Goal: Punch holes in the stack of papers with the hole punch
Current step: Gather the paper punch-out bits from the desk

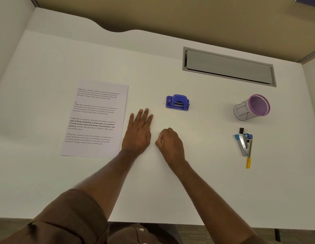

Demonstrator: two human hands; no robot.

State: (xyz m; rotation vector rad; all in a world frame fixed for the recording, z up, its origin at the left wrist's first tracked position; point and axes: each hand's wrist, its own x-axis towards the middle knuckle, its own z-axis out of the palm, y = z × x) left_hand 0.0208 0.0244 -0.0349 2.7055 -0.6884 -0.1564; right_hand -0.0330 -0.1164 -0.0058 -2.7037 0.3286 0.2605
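Your desk, surfaces by material

You have a matt white desk (pixel 170 182), printed matt papers (pixel 95 120), a glossy blue plastic hole punch (pixel 177 102), and a purple mesh pen cup (pixel 251 107).

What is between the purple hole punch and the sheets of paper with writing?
In the head view, only bare white desk separates the purple hole punch from the printed papers; the flat left hand rests nearer.
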